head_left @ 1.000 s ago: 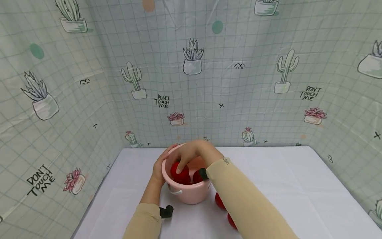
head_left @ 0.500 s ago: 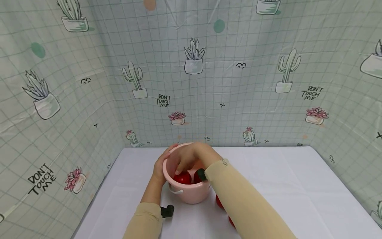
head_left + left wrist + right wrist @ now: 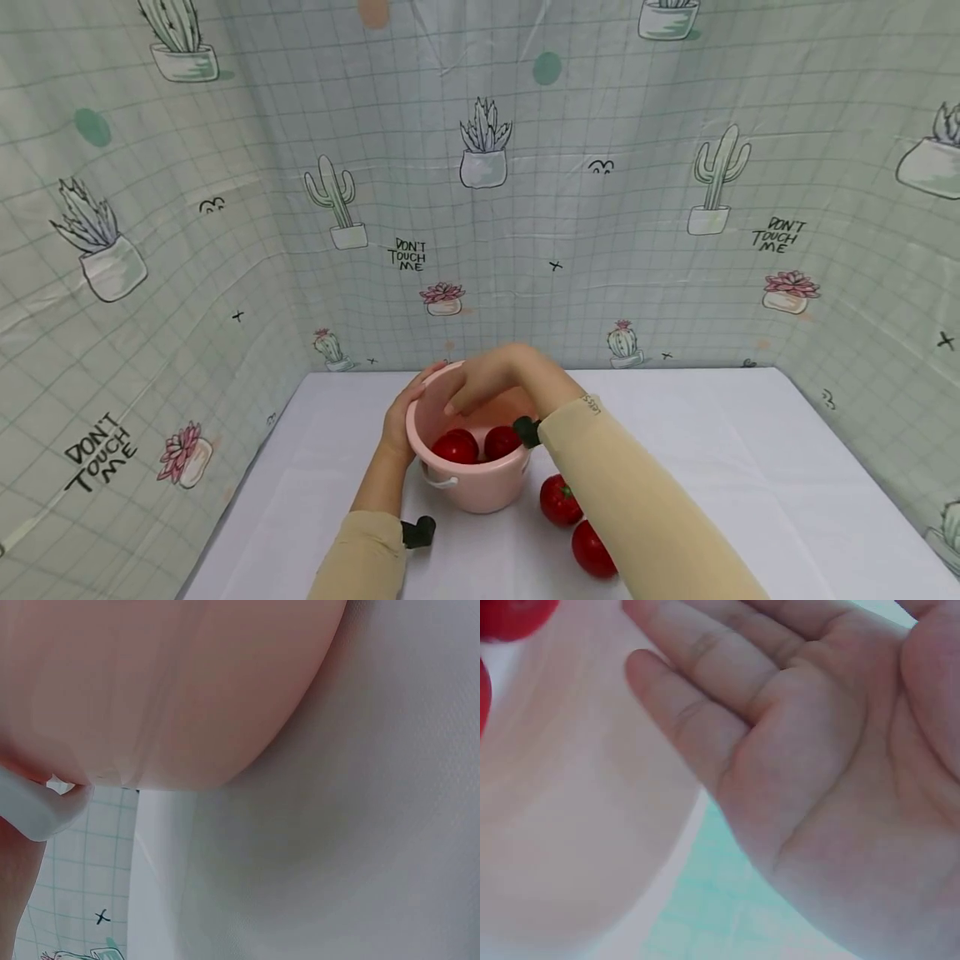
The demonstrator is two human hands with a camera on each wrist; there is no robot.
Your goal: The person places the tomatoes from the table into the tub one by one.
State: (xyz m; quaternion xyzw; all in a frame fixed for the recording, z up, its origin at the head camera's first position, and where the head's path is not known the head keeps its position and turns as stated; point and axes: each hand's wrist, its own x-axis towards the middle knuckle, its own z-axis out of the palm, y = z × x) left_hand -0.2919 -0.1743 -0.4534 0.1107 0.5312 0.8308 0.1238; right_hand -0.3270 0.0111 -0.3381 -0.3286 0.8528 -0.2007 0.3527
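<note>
A pink plastic bucket point(image 3: 480, 492) stands on the white table, and its wall point(image 3: 165, 682) fills the left wrist view. Two red tomatoes point(image 3: 455, 447) lie inside it, side by side. My left hand point(image 3: 399, 417) grips the bucket's left rim. Above the bucket's mouth hovers my right hand point(image 3: 480, 385), fingers relaxed and holding nothing; the right wrist view shows its bare palm point(image 3: 832, 750) over the bucket's inside wall point(image 3: 570, 825). Two more tomatoes point(image 3: 561, 500) lie on the table just right of the bucket.
The white table point(image 3: 750, 500) is walled on three sides by a cactus-print curtain point(image 3: 525, 208). A white bucket handle point(image 3: 442, 481) hangs at the bucket's front.
My right hand has let go of a tomato inside the bucket and lifted out with nothing in it. Two tomatoes now show in the bucket.
</note>
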